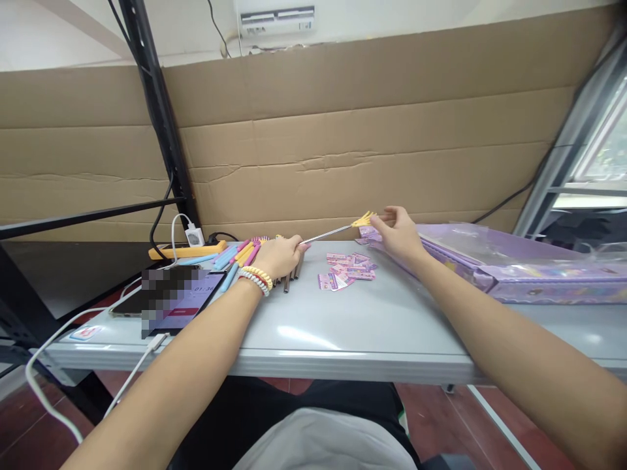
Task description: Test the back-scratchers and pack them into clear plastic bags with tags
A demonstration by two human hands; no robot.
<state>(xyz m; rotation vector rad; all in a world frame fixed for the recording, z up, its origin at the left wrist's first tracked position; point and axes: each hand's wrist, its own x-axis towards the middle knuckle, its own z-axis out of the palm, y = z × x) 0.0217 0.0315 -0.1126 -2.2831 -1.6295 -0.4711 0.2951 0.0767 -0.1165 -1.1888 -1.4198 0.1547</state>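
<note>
A back scratcher with a thin metal rod (327, 234) and a yellow claw-shaped head (363, 220) stretches between my hands above the table. My left hand (280, 254), with beaded bracelets at the wrist, is closed round its left end; the handle is hidden in the fingers. At the claw, my right hand (398, 234) has thumb and fingers bent together on its tips. Several coloured handles (237, 256) in pink, yellow, orange and blue lie left of my left hand. Metal tubes (287, 281) stick out beneath that hand. Small pink-purple printed cards (349, 269) lie in a loose pile between my forearms.
On the right of the grey table (357, 333) lies a purple box (553, 284) with clear plastic film. A phone (151, 297) and a lit tablet (189, 303) with white cables (137, 372) lie left. A cardboard panel (313, 150) stands behind, beside a black post (161, 111).
</note>
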